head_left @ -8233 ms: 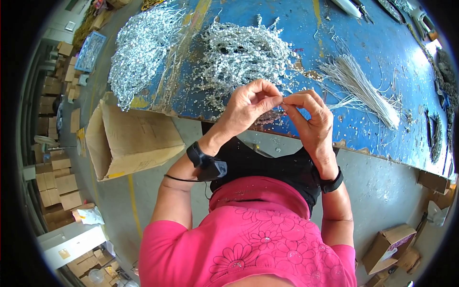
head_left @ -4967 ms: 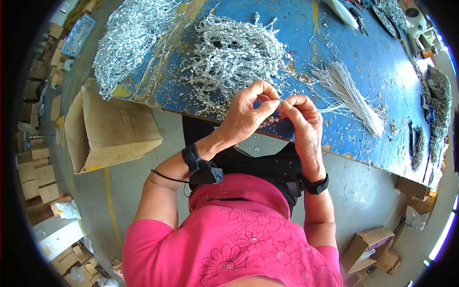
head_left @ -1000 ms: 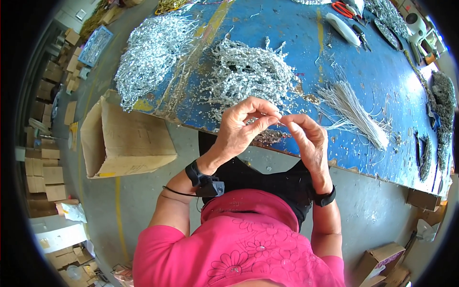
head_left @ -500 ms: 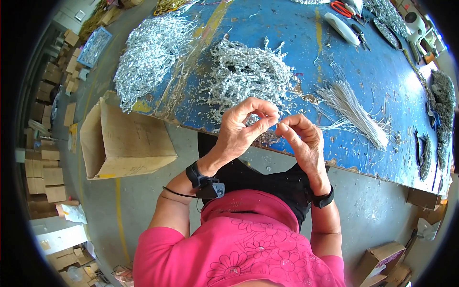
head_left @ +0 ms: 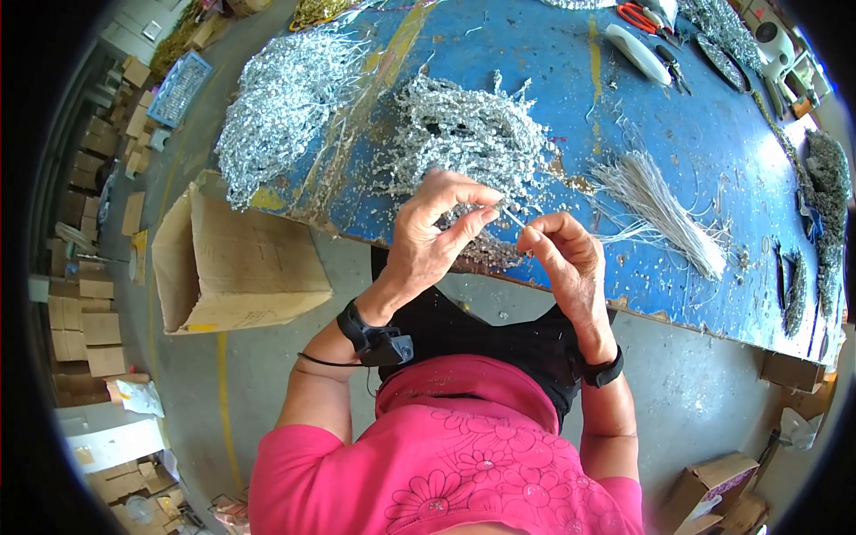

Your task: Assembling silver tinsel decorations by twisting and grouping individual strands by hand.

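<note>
Both hands meet over the front edge of the blue table. A short, thin white strand point(head_left: 514, 218) stretches between them. My left hand point(head_left: 430, 234) has thumb and forefinger closed at the strand's left end. My right hand point(head_left: 571, 259) pinches its other end between thumb and fingertips. Directly beyond the hands lies a tangled heap of silver beaded strands point(head_left: 468, 129), with loose silver bits scattered round it. To the right of it rests a bundle of thin white wires point(head_left: 664, 214), spread at its far end.
The blue table point(head_left: 553, 45) has a worn front edge. Another silver heap point(head_left: 285, 102) overhangs its left side, above an open cardboard box point(head_left: 254, 267) on the floor. Red-handled scissors point(head_left: 638, 16), black snips point(head_left: 673, 67) and a long white object point(head_left: 637, 53) lie far right.
My left hand has drawn a little left from my right hand, and the thin white strand now shows between the fingertips. My right hand has barely moved.
</note>
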### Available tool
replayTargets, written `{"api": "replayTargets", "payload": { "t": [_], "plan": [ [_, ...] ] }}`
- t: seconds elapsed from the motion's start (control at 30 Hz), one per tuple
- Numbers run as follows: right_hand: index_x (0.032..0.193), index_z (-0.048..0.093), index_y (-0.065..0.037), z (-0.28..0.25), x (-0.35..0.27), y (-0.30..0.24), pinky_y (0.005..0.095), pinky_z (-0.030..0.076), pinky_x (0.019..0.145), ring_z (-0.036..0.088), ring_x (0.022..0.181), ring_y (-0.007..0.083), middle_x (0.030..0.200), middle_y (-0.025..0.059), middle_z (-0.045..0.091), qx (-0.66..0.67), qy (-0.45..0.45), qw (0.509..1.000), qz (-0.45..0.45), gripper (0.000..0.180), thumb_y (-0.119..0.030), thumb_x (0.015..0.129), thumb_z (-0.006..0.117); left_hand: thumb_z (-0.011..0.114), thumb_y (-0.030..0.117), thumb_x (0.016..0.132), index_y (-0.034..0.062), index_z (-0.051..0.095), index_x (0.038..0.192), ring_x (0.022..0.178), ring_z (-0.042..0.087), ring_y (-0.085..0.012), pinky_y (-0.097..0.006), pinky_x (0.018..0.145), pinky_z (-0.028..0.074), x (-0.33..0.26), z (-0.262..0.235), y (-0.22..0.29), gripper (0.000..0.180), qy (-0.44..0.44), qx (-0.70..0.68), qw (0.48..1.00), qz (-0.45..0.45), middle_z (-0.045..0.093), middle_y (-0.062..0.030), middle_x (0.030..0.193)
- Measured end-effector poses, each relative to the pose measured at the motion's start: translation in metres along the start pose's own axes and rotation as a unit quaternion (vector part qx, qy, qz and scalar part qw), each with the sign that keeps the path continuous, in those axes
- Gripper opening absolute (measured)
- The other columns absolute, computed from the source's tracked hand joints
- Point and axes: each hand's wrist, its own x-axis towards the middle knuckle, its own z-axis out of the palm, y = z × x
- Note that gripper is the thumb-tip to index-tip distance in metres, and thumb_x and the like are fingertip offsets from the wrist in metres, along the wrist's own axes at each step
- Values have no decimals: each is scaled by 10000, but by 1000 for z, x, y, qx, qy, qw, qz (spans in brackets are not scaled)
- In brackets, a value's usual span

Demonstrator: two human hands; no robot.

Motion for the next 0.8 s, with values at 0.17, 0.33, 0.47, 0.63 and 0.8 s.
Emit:
{"api": "replayTargets", "payload": {
  "t": [0.17,0.33,0.47,0.63,0.8],
  "plan": [
    [875,616,-15,1,1,-1,214,459,715,573,763,47,786,-1,641,-1,-2,1000,7,114,-125,879,647,760,76,697,155,666,988,928,538,-204,-368,859,387,8,-7,6,315,12,241,946,217,591,11,923],
    [877,615,-13,2,-1,-2,207,450,708,561,759,39,782,-8,630,-6,-13,1000,9,114,-120,875,652,767,93,686,176,663,949,948,533,-196,-390,890,365,14,-10,6,295,-42,250,945,206,583,33,924],
    [889,620,-15,2,0,0,208,452,708,561,754,41,782,-13,626,-5,-17,1000,5,106,-113,873,656,751,74,702,150,639,888,960,543,-201,-377,894,372,13,-11,1,230,-68,206,960,178,590,12,918],
    [960,648,-18,6,1,-2,209,462,712,572,745,58,810,-5,638,118,-10,993,8,117,-95,873,656,712,54,740,124,606,875,978,553,-217,-365,892,379,10,-8,0,186,-60,181,971,141,594,-6,915],
    [952,676,-23,-4,2,-2,213,467,711,577,766,64,865,6,659,14,11,1000,-5,114,-83,855,671,688,48,759,115,584,875,999,545,-235,-380,897,376,15,-9,5,170,-79,205,960,176,589,-13,936]
  ]
}}
